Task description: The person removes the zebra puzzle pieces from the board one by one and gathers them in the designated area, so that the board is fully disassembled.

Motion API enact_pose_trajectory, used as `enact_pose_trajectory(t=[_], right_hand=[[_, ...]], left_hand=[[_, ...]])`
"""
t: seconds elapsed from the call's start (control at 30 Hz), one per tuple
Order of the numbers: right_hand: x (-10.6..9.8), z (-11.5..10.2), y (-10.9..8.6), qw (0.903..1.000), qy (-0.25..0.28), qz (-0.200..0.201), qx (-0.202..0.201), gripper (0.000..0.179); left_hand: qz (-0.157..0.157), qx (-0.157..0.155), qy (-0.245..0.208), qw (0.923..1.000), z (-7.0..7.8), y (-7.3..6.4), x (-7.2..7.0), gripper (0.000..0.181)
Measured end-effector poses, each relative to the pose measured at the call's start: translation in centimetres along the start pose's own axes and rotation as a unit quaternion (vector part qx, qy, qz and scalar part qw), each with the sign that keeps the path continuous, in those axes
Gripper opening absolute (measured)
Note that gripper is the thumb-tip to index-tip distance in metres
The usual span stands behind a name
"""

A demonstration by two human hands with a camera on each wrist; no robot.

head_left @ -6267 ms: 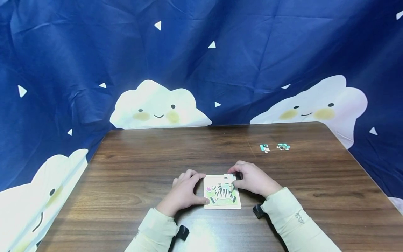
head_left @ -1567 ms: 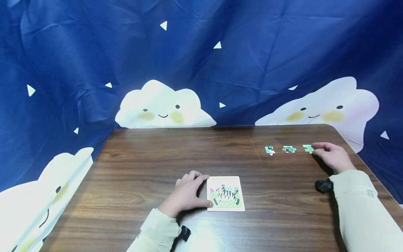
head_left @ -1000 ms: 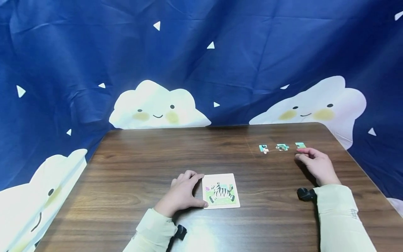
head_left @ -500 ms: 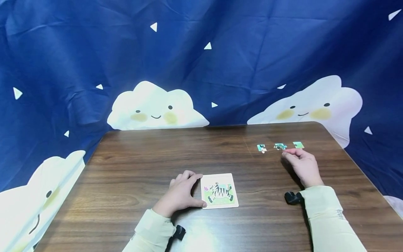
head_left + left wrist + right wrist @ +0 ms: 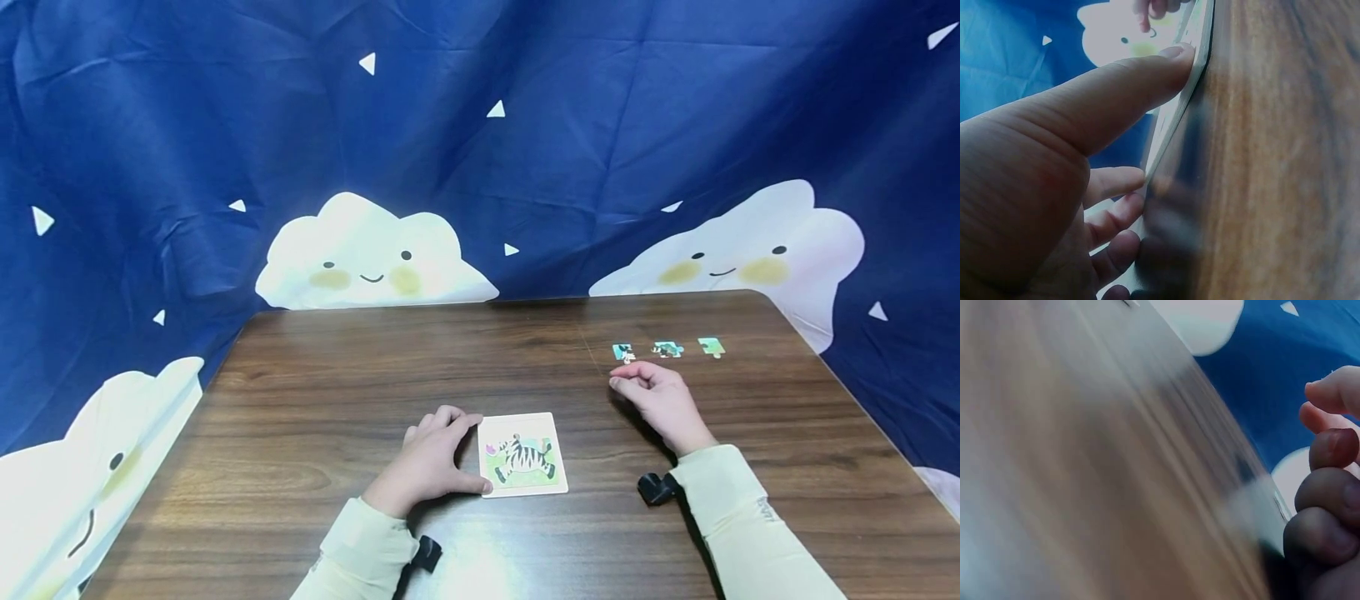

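Observation:
My left hand (image 5: 431,461) holds the square zebra puzzle board (image 5: 522,420) by its left side, thumb at the near corner and forefinger at the far one. The left wrist view has the thumb lying on the frame (image 5: 1175,109) and the fingertips at its edge. The board's upper strip is bare and pale; zebra pieces fill the lower part. My right hand (image 5: 666,404) hovers right of the board, loosely curled. Its fingertips come close to a puzzle piece (image 5: 621,352) with black and white on teal. Thumb and forefinger stand apart, nothing between them, in the right wrist view.
Two more loose pieces lie in that row: one teal with dark patches (image 5: 667,349) and one green (image 5: 712,347). The brown wooden table (image 5: 337,358) ends at a dark blue curtain (image 5: 450,150) with white clouds.
The green piece, out of the board, has been let go at the row's right end. My right hand has moved left past the row. My left hand keeps its hold on the board.

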State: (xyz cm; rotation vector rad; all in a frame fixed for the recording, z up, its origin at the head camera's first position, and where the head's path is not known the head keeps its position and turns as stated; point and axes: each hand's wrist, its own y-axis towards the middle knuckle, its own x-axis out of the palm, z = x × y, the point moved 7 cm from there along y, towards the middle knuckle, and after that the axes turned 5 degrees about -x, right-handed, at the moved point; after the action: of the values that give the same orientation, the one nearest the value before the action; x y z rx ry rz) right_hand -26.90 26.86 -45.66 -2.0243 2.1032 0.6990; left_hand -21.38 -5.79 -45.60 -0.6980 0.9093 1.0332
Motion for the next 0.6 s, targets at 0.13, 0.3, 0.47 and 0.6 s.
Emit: enact_pose_trajectory(t=[0.13, 0.3, 0.47, 0.6], right_hand=[[1.9, -1.0, -0.3, 0.9994, -0.015, -0.031, -0.006, 0.022], [4.0, -2.1, -0.7, 0.9976, -0.018, -0.064, -0.020, 0.020], [5.6, -2.6, -1.0, 0.9963, -0.008, -0.083, -0.022, 0.015], [6.9, -3.3, -1.3, 0.9929, 0.004, -0.117, -0.018, 0.015]], left_hand=[[0.000, -0.002, 0.000, 1.0000, 0.0, 0.0, 0.1, 0.094], [-0.002, -0.003, -0.001, 1.0000, 0.1, 0.0, 0.0, 0.093], [-0.002, -0.006, -0.002, 1.0000, 0.1, 0.0, -0.1, 0.093], [-0.003, -0.004, -0.001, 1.0000, 0.1, 0.0, 0.0, 0.093]])
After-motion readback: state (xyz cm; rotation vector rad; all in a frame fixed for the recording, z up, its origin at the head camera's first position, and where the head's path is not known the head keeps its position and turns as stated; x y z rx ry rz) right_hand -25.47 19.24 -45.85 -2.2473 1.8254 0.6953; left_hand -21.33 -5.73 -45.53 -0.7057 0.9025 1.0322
